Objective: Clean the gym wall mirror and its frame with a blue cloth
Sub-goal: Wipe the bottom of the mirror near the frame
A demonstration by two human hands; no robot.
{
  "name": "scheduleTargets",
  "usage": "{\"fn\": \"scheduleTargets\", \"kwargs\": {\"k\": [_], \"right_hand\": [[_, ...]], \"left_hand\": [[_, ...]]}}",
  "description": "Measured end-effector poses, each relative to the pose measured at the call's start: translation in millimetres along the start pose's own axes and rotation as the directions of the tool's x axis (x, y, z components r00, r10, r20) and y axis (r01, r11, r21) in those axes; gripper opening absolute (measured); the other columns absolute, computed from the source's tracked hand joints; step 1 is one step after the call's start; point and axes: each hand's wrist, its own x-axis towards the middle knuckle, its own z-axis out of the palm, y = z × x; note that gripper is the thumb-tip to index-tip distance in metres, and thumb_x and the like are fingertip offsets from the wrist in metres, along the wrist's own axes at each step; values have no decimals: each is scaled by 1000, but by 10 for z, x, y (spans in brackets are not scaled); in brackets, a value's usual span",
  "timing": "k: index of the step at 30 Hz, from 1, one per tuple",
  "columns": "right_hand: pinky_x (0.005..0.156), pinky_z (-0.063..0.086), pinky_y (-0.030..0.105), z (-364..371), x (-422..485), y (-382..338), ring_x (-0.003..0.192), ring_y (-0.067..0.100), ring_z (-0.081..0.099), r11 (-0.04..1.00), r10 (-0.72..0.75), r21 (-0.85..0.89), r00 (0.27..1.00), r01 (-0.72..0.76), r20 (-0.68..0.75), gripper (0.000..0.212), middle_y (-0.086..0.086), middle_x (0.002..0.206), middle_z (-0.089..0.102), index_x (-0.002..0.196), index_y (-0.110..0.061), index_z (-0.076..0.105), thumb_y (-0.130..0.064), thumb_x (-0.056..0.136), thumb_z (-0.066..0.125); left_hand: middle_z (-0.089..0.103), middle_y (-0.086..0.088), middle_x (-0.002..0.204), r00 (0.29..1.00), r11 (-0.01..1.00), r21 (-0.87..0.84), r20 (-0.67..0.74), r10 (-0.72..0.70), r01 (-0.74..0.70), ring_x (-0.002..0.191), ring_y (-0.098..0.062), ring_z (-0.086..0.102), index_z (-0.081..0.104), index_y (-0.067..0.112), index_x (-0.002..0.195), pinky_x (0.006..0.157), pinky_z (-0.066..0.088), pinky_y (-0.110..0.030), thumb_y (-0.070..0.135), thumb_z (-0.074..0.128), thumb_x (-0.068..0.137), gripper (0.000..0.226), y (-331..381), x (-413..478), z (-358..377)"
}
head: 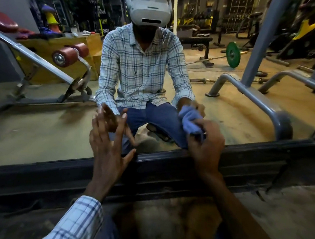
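The wall mirror (37, 131) fills the upper view, reaching down to a dark frame (167, 169) that runs across just above the floor. My right hand (206, 144) grips a bunched blue cloth (191, 120) and holds it against the glass right above the frame's lower rail. My left hand (108, 143) is spread, its fingers straight and its fingertips on the glass, the thumb near the frame's edge. The mirror shows a crouching person in a checked shirt and both hands doubled.
The dusty floor (277, 215) lies below the frame. Reflected in the glass are a bench with red rollers (69, 54), a grey steel machine base (250, 97), a green weight plate (232, 54) on a barbell and wooden boxes (50, 52).
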Motion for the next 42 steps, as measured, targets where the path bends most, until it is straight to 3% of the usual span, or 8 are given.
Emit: {"fn": "scheduleTargets", "kwargs": {"k": [3, 10, 16, 22, 28, 35, 38, 42], "right_hand": [[80, 48, 19, -6, 259, -29, 92, 13, 60, 993, 114, 33, 978, -110, -172, 30, 8, 103, 65, 107, -8, 68, -2, 80, 79], [83, 52, 36, -152, -126, 428, 101, 23, 61, 957, -243, -29, 853, 288, 462, 24, 5, 113, 64, 115, -13, 70, -19, 91, 68], [86, 50, 21, -518, 342, 594, 99, 13, 60, 988, 152, -8, 969, -157, -194, 26, 7, 111, 64, 113, -9, 64, -9, 88, 74], [85, 51, 30, -655, 40, 951, 103, 18, 62, 965, -226, -14, 862, 260, 455, 22, 2, 115, 63, 117, -15, 70, -22, 96, 71], [86, 47, 12, -861, 436, 954, 101, 4, 56, 980, 187, -28, 955, -199, -228, 27, 8, 113, 64, 113, -7, 65, -11, 87, 74], [82, 51, 31, -869, -45, 1334, 101, 25, 63, 971, -173, -81, 894, 226, 414, 23, 5, 113, 64, 116, -14, 69, -20, 94, 68], [85, 50, 26, -1030, 186, 1358, 99, 18, 62, 997, -1, -80, 994, 9, 106, 23, 7, 109, 64, 110, -9, 67, -6, 89, 75], [87, 48, 15, -944, 510, 1100, 104, 2, 56, 954, 300, 88, 914, -287, -273, 36, -3, 116, 61, 117, -13, 65, -7, 82, 74]], "left_hand": [[-10, -26, 170, 998, 998, -6, 24, 57, -56, 158, -43, -6, 21, 27, 165, 117, 25, -68, 34, 97, 65, 125, 238, 80, 39], [-18, -16, 171, 998, 998, 16, -5, 55, -55, 159, -37, -10, 22, 23, 165, 121, 16, -67, 33, 91, 73, 115, 588, 175, 183], [-18, -18, 171, 990, 990, 48, 56, 132, -135, 158, -42, -11, 21, 29, 165, 123, 12, -67, 41, 93, 69, 121, 885, 150, 326], [-24, -18, 169, 997, 998, 16, 48, 57, -57, 157, -43, -17, 21, 29, 165, 124, 1, -65, 40, 93, 69, 121, 1227, 180, 492], [-27, -14, 168, 1000, 1000, -18, 13, 22, -22, 157, -39, -21, 24, 26, 165, 122, -1, -64, 41, 92, 70, 117, 1360, 187, 611], [-19, -21, 169, 999, 999, 11, 36, 34, -35, 156, -41, -21, 22, 30, 165, 123, 1, -66, 41, 92, 70, 118, 1577, 218, 668], [-21, -19, 169, 999, 999, 16, 35, 42, -42, 157, -41, -17, 20, 29, 165, 122, 6, -69, 41, 91, 71, 118, 1676, 233, 705], [-22, -15, 170, 978, 977, 56, 42, 202, -204, 159, -42, -7, 19, 27, 165, 121, 17, -68, 42, 89, 70, 119, 1915, 223, 807]]}}
